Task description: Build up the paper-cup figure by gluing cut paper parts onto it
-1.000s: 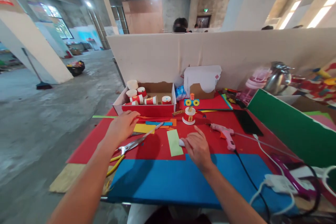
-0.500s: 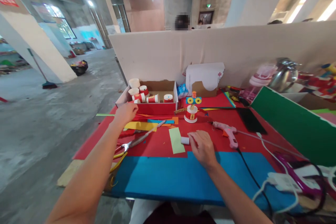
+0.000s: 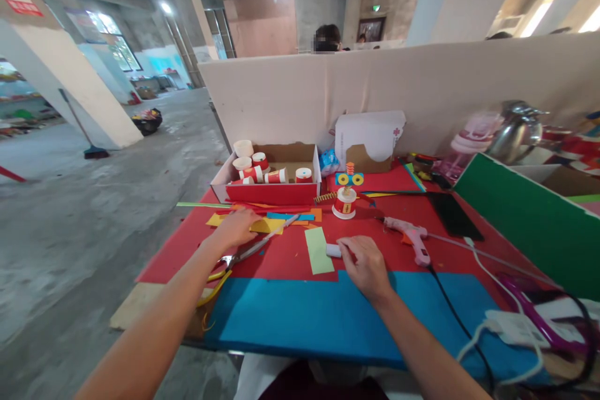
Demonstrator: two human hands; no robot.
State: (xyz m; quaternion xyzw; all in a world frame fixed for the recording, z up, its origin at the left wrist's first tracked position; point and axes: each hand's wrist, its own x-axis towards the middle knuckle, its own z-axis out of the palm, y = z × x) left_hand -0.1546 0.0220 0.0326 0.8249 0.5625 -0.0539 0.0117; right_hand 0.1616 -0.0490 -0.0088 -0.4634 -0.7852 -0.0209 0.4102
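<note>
My right hand (image 3: 368,265) pinches a small whitish cylinder (image 3: 333,250), whose kind I cannot make out, beside a light green paper rectangle (image 3: 319,251). My left hand (image 3: 237,228) rests palm down over the yellow paper strip (image 3: 270,225), fingers loosely stretched and partly hidden. Under and beside that hand are scissors (image 3: 244,254) with yellow handles, blades pointing away to the right. Blue (image 3: 293,217) and orange paper pieces lie just beyond. Farther back stands a paper-cup figure (image 3: 344,203) with a spring arm and round yellow eyes.
An open box (image 3: 272,192) of red and white paper cups stands at the back left. To the right lie a pink glue gun (image 3: 412,239) with its cord, a black phone (image 3: 454,217) and a white power strip (image 3: 515,330). A green-sided box (image 3: 529,228) borders the right side.
My left hand has come down and right from beside the cup box onto the yellow strip. My right hand keeps its hold on the cylinder. The view has shifted slightly.
</note>
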